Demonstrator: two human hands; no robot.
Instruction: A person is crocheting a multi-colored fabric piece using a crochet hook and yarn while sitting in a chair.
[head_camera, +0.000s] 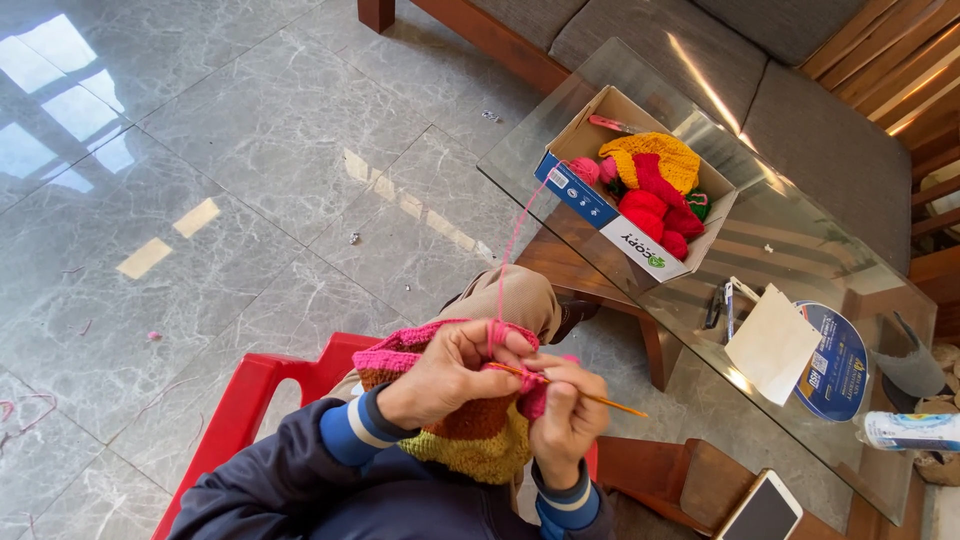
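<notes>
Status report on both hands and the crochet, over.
Left hand grips striped crochet piece. Right hand works orange hook. Pink yarn runs clear to box.

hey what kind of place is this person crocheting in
Most likely a home living room. A grey cushioned sofa stands behind a glass coffee table, the floor is polished marble tile, and a cardboard box of yarn sits on the table.

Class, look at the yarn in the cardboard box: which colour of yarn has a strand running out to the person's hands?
The pink yarn at the box's left end. Its strand leads down to the left hand; red and yellow stay inside.
</notes>
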